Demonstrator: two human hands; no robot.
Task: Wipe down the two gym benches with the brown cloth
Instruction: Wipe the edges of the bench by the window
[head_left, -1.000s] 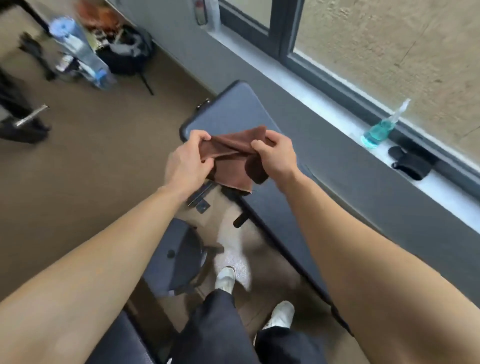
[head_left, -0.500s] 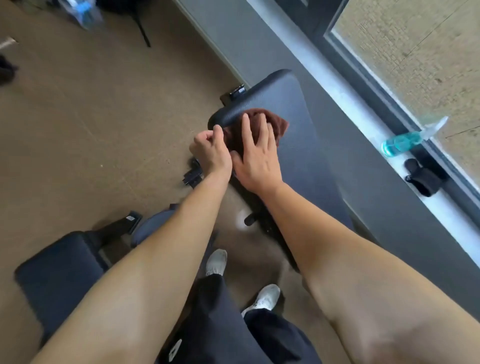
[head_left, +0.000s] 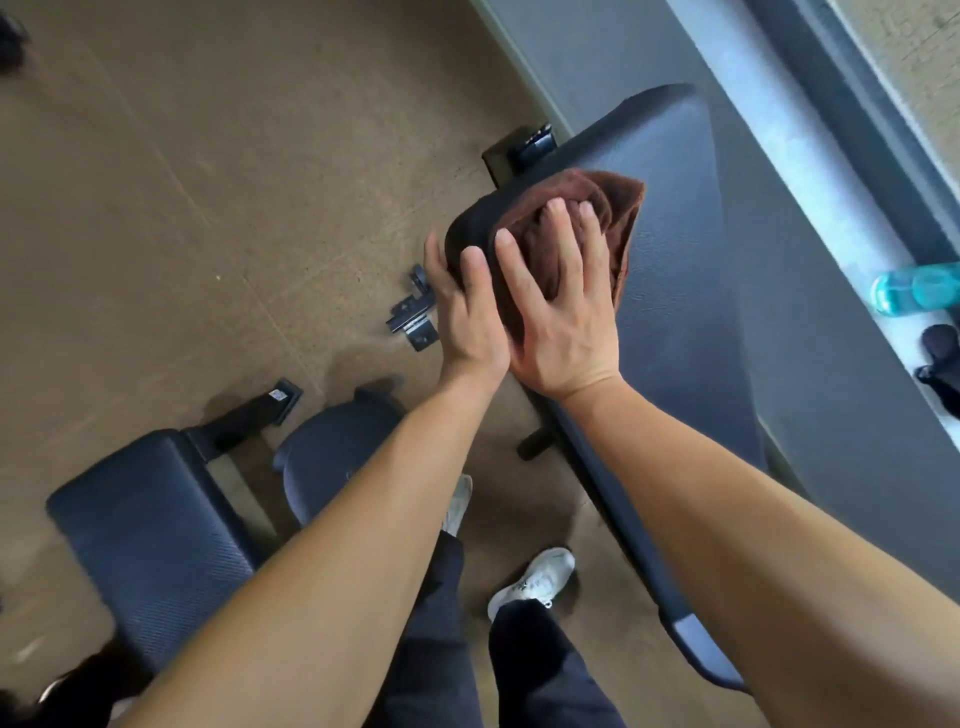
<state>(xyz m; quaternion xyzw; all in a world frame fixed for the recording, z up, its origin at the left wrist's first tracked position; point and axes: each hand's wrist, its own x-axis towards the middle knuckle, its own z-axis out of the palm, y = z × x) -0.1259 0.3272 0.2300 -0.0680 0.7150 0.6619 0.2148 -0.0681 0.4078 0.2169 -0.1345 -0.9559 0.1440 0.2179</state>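
A long dark gym bench (head_left: 691, 291) runs along the wall on the right. The brown cloth (head_left: 618, 208) lies bunched on its far left corner. My right hand (head_left: 561, 306) presses flat on the cloth, fingers spread. My left hand (head_left: 465, 306) grips the bench's left edge right beside it, thumb on top. A second dark bench (head_left: 150, 525) stands at the lower left, with a rounded pad (head_left: 332, 452) next to it.
A blue spray bottle (head_left: 914, 288) and a black object (head_left: 943, 348) lie on the window sill at right. Black metal bench feet (head_left: 413, 317) rest on the brown floor. My legs and white shoes (head_left: 535, 577) stand between the benches.
The cloth went from being held up in both hands to lying on the bench corner. My right hand flattened on it and my left hand moved to the bench edge.
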